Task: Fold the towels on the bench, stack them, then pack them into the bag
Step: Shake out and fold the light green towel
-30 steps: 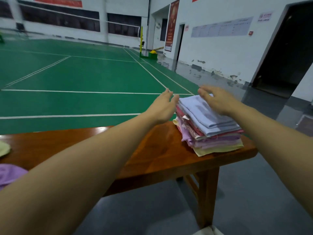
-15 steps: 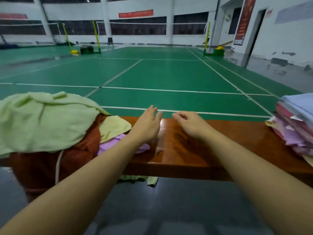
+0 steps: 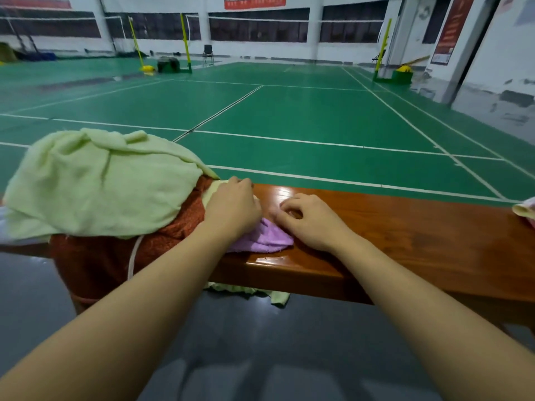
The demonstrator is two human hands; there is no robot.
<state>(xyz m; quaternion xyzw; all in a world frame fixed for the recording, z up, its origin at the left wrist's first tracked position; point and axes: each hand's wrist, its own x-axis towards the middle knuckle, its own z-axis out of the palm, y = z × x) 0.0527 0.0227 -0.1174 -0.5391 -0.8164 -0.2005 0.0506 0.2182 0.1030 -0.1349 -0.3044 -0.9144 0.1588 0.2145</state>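
A heap of unfolded towels lies at the left end of the wooden bench [image 3: 405, 227]: a pale green towel [image 3: 95, 183] on top of a rust-red one [image 3: 115, 256]. A purple towel [image 3: 263, 238] pokes out at the heap's right foot. My left hand [image 3: 231, 209] rests curled on the purple towel and a pale yellow cloth behind it. My right hand [image 3: 309, 221] pinches the purple towel's right edge. The folded stack [image 3: 525, 211] shows only as a corner at the far right edge.
A pale green cloth [image 3: 260, 293] hangs below the bench's front edge. Grey floor lies in front of the bench, a green badminton court with net posts [image 3: 185, 41] behind it. The bag is not in view.
My view has swung left from the folded stack to the unfolded heap. Both hands left the stack, crossed the bench and now sit on the purple towel.
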